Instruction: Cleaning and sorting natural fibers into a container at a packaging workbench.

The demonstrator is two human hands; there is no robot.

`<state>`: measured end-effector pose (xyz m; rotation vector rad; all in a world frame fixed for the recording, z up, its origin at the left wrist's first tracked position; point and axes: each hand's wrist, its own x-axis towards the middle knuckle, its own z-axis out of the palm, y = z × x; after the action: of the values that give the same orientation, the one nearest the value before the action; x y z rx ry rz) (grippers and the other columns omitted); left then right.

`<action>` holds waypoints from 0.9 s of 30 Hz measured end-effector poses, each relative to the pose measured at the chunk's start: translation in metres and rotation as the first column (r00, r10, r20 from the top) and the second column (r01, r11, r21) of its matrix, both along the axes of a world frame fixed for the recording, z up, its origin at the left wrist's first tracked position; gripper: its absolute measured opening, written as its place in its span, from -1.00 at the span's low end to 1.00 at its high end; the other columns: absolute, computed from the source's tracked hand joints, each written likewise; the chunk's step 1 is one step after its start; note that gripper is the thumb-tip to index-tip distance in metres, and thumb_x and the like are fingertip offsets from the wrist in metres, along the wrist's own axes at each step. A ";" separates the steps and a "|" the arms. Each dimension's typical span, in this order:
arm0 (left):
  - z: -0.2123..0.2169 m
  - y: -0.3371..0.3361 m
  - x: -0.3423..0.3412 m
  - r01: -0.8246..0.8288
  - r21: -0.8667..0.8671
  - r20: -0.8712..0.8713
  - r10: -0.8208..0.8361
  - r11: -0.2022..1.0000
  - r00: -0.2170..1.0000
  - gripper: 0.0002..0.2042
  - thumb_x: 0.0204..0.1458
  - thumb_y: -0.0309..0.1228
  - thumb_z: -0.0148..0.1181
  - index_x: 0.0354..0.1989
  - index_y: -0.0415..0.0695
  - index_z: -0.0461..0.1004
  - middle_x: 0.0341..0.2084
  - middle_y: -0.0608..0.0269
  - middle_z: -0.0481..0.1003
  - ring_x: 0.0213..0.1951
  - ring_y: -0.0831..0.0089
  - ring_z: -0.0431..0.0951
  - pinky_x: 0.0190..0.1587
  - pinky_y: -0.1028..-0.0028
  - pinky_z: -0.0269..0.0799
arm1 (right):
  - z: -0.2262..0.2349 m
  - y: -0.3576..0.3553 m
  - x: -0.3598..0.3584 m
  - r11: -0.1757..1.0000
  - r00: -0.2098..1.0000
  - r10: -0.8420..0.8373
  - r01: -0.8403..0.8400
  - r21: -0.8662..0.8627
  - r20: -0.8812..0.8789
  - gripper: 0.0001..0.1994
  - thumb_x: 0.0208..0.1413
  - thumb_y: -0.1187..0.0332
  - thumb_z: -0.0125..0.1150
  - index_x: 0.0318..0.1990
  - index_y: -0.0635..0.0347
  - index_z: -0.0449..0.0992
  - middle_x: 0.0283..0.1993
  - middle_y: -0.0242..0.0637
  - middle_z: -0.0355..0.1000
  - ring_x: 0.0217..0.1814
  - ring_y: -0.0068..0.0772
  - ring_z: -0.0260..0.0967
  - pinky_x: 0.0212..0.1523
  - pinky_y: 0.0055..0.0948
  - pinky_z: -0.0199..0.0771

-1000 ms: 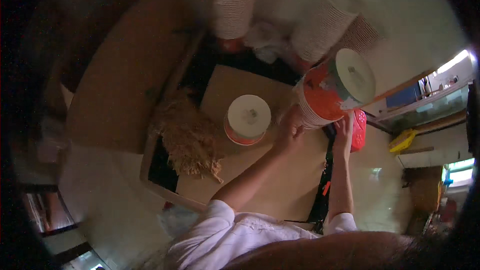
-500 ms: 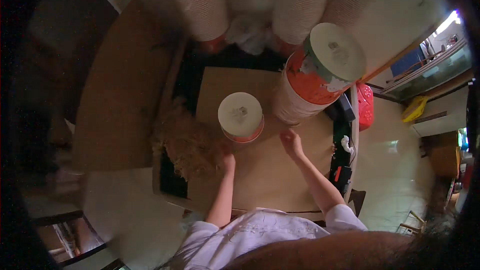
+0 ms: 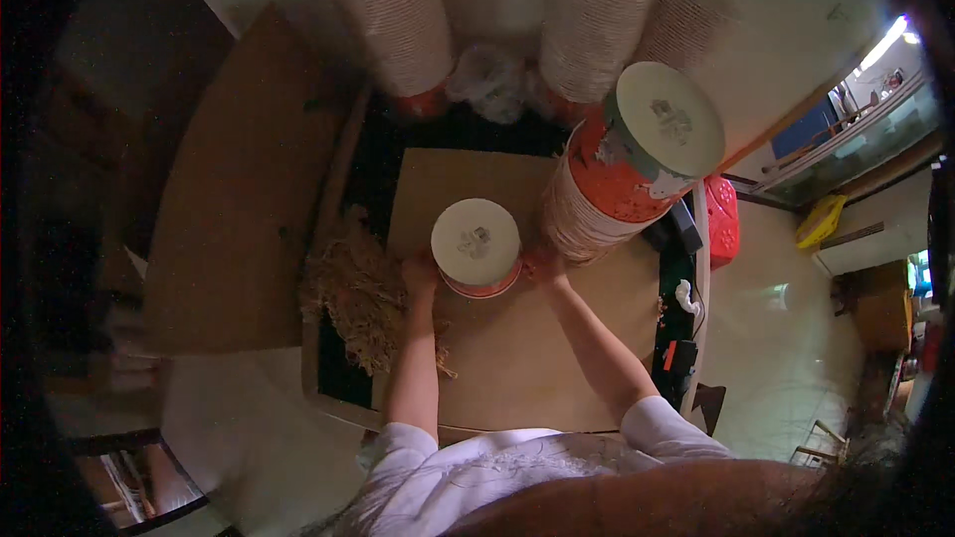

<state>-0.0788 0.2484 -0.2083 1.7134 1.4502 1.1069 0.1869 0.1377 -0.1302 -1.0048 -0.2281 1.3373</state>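
A short upturned paper tub (image 3: 477, 242), with a pale round base and a red-orange side, sits in the middle of the cardboard sheet (image 3: 517, 378). On its left side my left hand (image 3: 420, 271) is closed against the wall. My right hand (image 3: 542, 264) grips the opposite side, between this tub and the tall stack. Both sets of fingertips are partly hidden by the tub and shadow. To the right rises a tall leaning stack of upturned paper tubs (image 3: 632, 174), the top one red and green. Beside my left forearm lies a heap of tan stringy fibre (image 3: 353, 288).
Several tall stacks of nested tubs (image 3: 398, 25) stand along the back, with a clear plastic bag (image 3: 487, 85) between them. A big cardboard panel (image 3: 239, 209) is at the left. Along the right edge are a red plastic stool (image 3: 721, 221), crumpled white tissue (image 3: 686, 296) and a black-and-red box (image 3: 679, 356).
My left hand has moved up and left around the short tub's side. My right hand has come left from beside the tall stack to the tub's right side.
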 end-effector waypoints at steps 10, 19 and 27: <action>-0.005 0.016 0.017 0.082 -0.264 0.087 -0.061 0.961 0.994 -0.72 -0.14 -0.20 0.09 -0.38 -0.17 0.47 -0.53 0.09 0.49 -0.45 0.29 0.48 -0.40 0.33 0.38 | -0.002 0.005 0.012 0.965 0.994 -0.104 0.090 -0.246 -0.044 -0.84 -0.13 0.38 0.09 -0.65 0.04 0.28 -0.72 -0.45 0.21 -0.79 -0.53 0.11 -0.80 -0.56 0.06; 0.079 0.003 0.033 -0.006 -0.434 -0.373 -0.174 0.901 0.912 -0.64 -0.07 -0.13 0.02 -0.33 -0.23 0.46 -0.43 0.08 0.49 -0.32 0.22 0.48 -0.30 0.30 0.37 | 0.057 0.002 0.006 0.997 0.941 -0.073 0.073 -0.011 -0.329 -0.83 -0.04 0.30 0.07 -0.32 0.15 0.34 -0.52 -0.32 0.34 -0.55 -0.43 0.28 -0.57 -0.54 0.30; 0.179 -0.047 -0.002 0.446 -0.407 0.807 0.085 0.797 0.584 -0.59 0.08 -0.12 -0.18 -0.06 -0.19 0.31 -0.20 0.22 0.42 -0.13 0.28 0.41 -0.10 0.30 0.33 | 0.190 -0.035 -0.015 0.962 0.910 0.243 -0.271 0.037 0.337 -0.86 0.06 0.31 -0.02 -0.33 0.16 0.38 -0.56 -0.48 0.26 -0.57 -0.59 0.20 -0.56 -0.62 0.21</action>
<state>-0.0807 0.2014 -0.0289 0.7079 0.8267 0.9647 0.1722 0.1027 0.0595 -1.1539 -0.6865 1.3764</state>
